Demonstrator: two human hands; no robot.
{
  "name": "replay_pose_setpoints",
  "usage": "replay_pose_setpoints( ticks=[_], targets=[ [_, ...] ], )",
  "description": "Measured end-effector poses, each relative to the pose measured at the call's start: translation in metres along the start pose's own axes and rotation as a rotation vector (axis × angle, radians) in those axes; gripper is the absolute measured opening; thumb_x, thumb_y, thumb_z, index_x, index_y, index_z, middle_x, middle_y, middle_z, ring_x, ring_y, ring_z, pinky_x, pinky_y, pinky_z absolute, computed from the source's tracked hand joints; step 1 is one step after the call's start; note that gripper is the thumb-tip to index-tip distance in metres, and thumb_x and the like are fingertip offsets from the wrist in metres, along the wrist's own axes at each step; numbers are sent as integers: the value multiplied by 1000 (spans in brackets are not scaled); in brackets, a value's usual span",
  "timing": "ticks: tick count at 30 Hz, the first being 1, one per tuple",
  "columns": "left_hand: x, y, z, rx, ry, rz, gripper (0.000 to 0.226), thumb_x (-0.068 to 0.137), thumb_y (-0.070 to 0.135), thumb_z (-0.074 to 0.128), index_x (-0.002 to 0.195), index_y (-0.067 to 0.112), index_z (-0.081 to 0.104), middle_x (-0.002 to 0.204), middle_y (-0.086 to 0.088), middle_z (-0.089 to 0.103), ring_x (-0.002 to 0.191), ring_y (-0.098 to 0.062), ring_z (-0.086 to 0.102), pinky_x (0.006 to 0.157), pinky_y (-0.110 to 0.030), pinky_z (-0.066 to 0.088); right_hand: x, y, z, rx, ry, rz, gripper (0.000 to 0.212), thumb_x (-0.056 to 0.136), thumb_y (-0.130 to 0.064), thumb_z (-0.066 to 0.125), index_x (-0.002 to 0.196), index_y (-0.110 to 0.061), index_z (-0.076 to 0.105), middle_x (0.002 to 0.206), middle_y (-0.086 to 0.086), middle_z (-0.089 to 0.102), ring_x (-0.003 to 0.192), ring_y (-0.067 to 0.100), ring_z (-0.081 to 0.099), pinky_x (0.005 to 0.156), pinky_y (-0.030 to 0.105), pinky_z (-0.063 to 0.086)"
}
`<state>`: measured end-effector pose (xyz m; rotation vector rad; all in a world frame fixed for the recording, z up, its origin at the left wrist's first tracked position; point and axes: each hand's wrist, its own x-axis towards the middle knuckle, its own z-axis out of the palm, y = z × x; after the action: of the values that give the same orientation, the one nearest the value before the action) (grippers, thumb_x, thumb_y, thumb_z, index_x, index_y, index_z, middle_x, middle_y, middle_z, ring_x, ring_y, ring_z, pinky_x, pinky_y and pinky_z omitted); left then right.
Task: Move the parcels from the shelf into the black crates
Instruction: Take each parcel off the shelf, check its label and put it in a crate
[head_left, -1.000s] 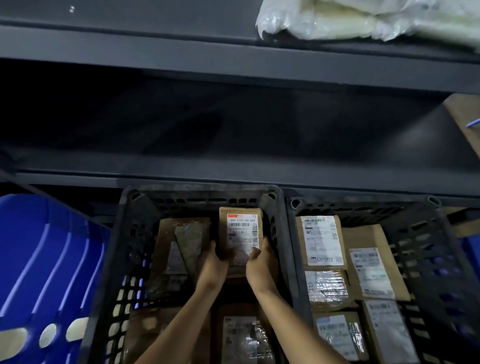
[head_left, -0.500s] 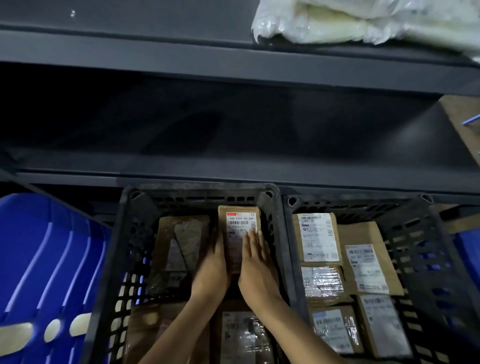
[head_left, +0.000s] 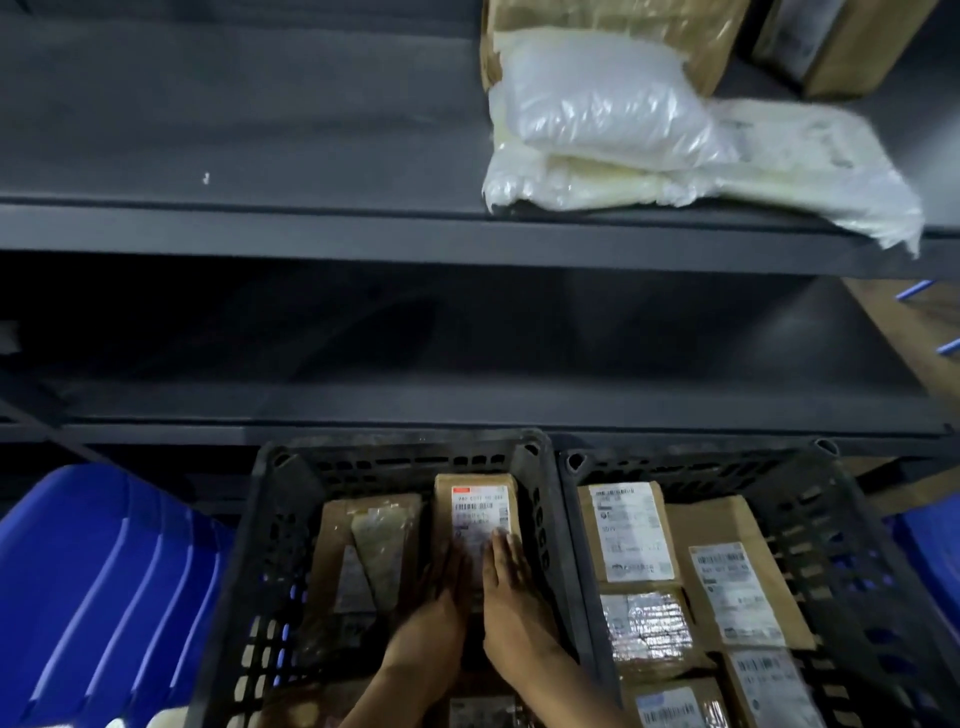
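Hands flat, fingers straight: left hand against the left edge and right hand pressing on the labelled parcel, at the far right of the left black crate. Judged light, stiff cardboard; grip by its long edges. Bagged parcels on the shelf look soft and slippery.

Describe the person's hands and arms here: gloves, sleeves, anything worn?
No gloves on the left hand or the right hand. The left forearm and right forearm are uncovered down to the frame's bottom edge, with no sleeve in view. No watch, ring or wristband shows, but the picture is blurred, so small items cannot be ruled out.
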<state>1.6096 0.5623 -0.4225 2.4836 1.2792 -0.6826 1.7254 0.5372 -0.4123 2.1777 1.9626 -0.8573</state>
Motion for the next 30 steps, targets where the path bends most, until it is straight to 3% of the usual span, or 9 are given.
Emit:
replay_pose_setpoints(
  ticks=[2,5,12,17,19,23,27,30],
  targets=[
    [-4,0,-12,4,-6,3,66,98,17,28,148,0,-11,157,-20,-14,145,-32,-17,116,-45,-11,-2,0,-6,32,7,2,81,83,17,29,150,-7,-9,156,8,-25,143,25,-23,115,32,-11],
    [-15,0,-31,-41,21,-12,65,99,19,29,150,5,-10,158,-11,-19,145,-26,-19,119,-42,-2,-12,-5,-16,18,26,-19,79,85,14,28,150,-8,-10,156,7,-24,143,24,-23,116,33,-9],
    [-57,-6,-87,-19,284,-15,68,99,27,26,148,6,-16,157,-10,-22,144,-25,-22,119,-37,-12,-56,-11,-65,23,253,-87,84,86,3,44,152,-15,-4,160,2,-14,147,19,-10,118,28,10],
    [-90,-7,-152,22,520,16,68,101,43,21,148,8,-13,159,-6,-14,146,-21,-16,115,-34,-16,-89,-11,-132,-60,459,-126,73,96,-19,44,152,-13,-3,160,5,-10,147,20,-8,119,31,5],
    [-101,-4,-184,39,622,41,68,101,44,20,148,7,-13,160,-6,-12,147,-20,-14,115,-34,-16,-100,-12,-165,-77,545,-162,71,96,-20,46,152,-12,4,161,7,2,148,20,1,118,31,4],
    [-115,4,-255,39,839,97,66,102,40,25,150,6,-6,160,-8,-4,148,-21,-7,117,-32,-13,-118,-12,-239,-120,770,-222,60,97,-22,47,150,-9,22,155,8,26,143,22,23,116,30,19],
    [-118,14,-318,76,985,120,64,101,33,33,151,3,5,160,-11,6,148,-22,3,120,-33,-4,-122,-9,-305,-176,926,-273,58,94,-19,53,146,-3,32,151,14,34,140,26,31,113,34,31],
    [-107,19,-354,104,1012,110,63,100,30,34,151,3,7,160,-12,9,148,-23,6,120,-34,-2,-115,-4,-346,-216,942,-282,60,93,-18,54,145,-1,31,151,16,32,141,29,28,114,35,26]
  ],
)
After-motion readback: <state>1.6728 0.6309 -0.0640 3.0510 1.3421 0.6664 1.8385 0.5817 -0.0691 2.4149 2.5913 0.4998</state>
